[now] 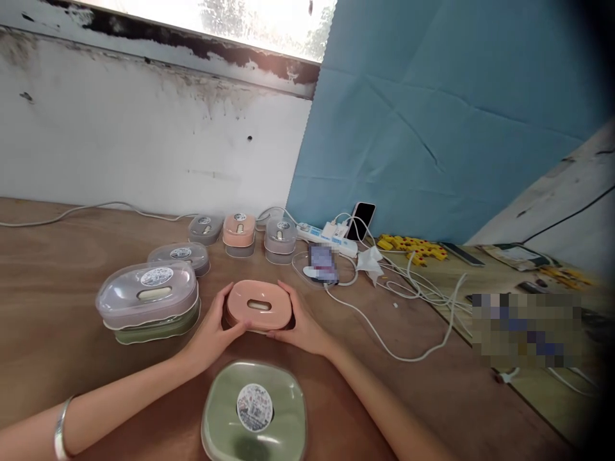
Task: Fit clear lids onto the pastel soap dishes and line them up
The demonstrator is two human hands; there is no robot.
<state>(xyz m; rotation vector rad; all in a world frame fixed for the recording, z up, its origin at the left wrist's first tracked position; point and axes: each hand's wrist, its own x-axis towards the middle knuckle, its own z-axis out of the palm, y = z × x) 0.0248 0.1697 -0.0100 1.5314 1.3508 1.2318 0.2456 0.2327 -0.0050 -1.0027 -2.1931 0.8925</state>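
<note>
A pink lidded box (269,315) with an oval slot in its top sits between my hands on the wooden table. My left hand (221,323) is wrapped round its left side, the thumb on the near edge. On the opposite side my right hand (298,323) grips it, fingers along the far right edge and thumb in front. Closest to me lies a green box (283,403) with a clear cover and a round printed sticker. To the left of my hands, a lilac box (120,294) rests on a green box (158,331), also under clear covers.
Behind stand smaller boxes: a grey one (205,229), a pink one (239,232), a lilac one (280,240) and a larger grey one (192,256). White cables (408,358), a power strip (348,246), a phone (362,218) and yellow pieces (413,246) lie at right.
</note>
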